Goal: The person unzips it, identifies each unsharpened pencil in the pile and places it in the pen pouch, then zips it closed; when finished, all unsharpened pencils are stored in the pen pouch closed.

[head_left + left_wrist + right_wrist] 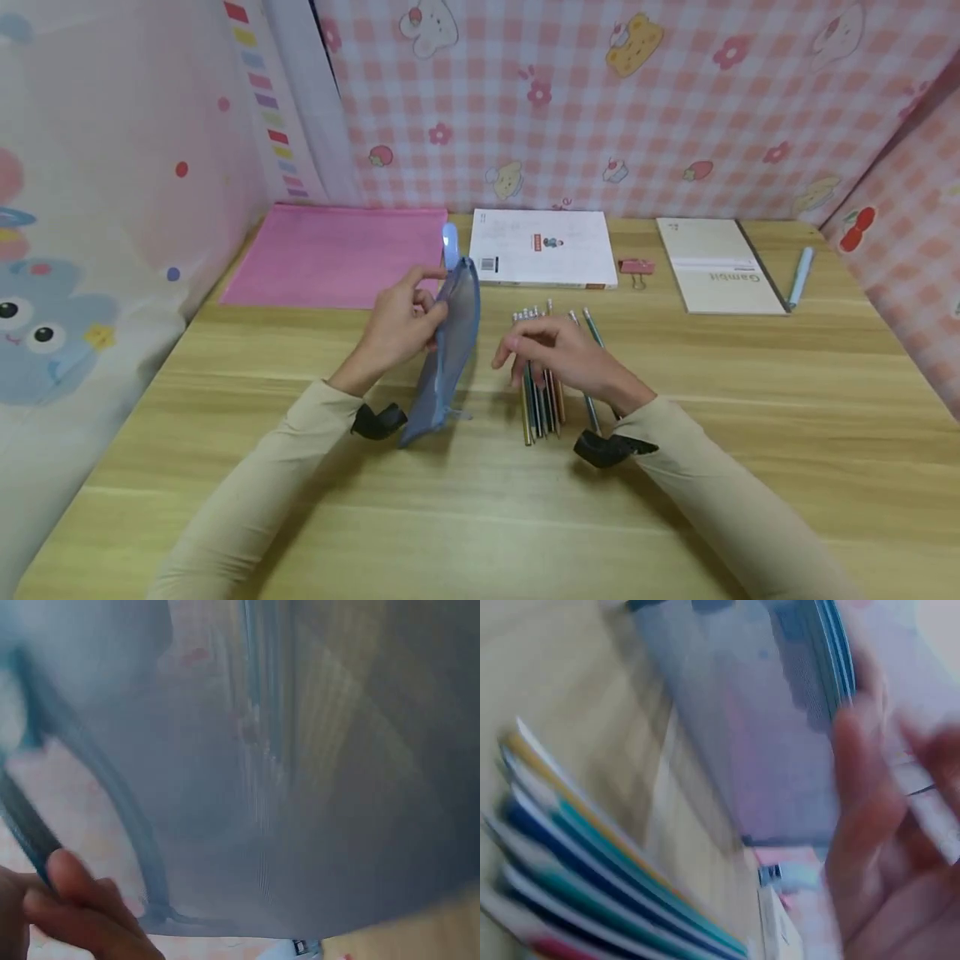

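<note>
My left hand (405, 321) pinches the edge of a blue, see-through mesh zip pouch (459, 333), which stands on its side over the table. In the left wrist view the pouch's mesh (202, 787) fills most of the picture, with the left fingers (82, 907) at its edge. My right hand (558, 354) hovers over a row of several pencils (542, 408), its fingers loosely bent and holding nothing. Seen from the right wrist, the pencils (607, 870) lie side by side below the hand. Two more pencils (592, 329) lie just to the right, partly behind the right wrist.
Along the back lie a pink folder (337, 254), a white book (543, 246), a pink binder clip (637, 268), a notebook (716, 287) and a light blue pen (801, 277). A light blue rounded object (450, 242) stands behind the pouch. Patterned cloth walls border the table.
</note>
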{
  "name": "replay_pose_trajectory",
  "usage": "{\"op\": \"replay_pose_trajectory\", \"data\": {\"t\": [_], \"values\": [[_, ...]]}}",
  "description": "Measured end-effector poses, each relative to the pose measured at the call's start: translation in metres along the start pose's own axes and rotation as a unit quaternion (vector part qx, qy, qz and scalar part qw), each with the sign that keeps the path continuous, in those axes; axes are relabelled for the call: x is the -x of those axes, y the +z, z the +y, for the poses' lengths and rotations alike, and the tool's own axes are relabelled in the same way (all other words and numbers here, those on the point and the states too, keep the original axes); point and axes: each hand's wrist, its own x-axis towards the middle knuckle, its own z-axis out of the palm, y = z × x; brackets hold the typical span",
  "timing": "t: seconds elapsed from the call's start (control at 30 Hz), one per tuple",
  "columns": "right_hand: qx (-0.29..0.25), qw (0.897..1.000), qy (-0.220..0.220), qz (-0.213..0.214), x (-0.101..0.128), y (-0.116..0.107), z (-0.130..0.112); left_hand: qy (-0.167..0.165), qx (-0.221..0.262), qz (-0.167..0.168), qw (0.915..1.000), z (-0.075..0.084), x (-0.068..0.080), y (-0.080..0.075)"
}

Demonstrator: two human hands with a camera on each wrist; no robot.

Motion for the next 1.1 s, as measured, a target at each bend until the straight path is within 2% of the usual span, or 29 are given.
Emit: {"op": "replay_pose_trajectory", "data": {"t": [0.1,0.2,0.3,0.53,0.67,0.83,0.97,1.1], "values": [[0.108,0.992,0.067,0.025,-0.014,-0.006,0.005,-0.015,0.031,0.000,0.9994,-0.003,0.000,0.000],[0.235,0.968,0.090,0.017,-0.026,-0.007,0.011,-0.021,0.056,-0.005,0.9982,-0.008,0.002,0.002],[0.286,0.952,0.109,0.009,-0.034,-0.008,0.015,-0.008,0.064,-0.017,0.9978,-0.012,0.005,0.004],[0.322,0.938,0.128,0.018,-0.038,-0.007,0.021,0.032,0.056,-0.017,0.9978,-0.014,0.006,0.006],[0.347,0.928,0.137,0.021,-0.041,-0.003,0.020,0.033,0.050,-0.013,0.9981,-0.013,0.006,0.004],[0.388,0.911,0.140,-0.002,-0.046,0.006,0.017,0.025,0.046,-0.019,0.9985,-0.014,0.005,0.005],[0.388,0.909,0.149,-0.009,-0.049,0.014,0.014,0.028,0.052,-0.018,0.9981,-0.013,0.006,0.006],[0.366,0.916,0.164,0.002,-0.050,0.017,0.013,0.039,0.047,-0.019,0.9980,-0.010,0.007,0.006]]}}
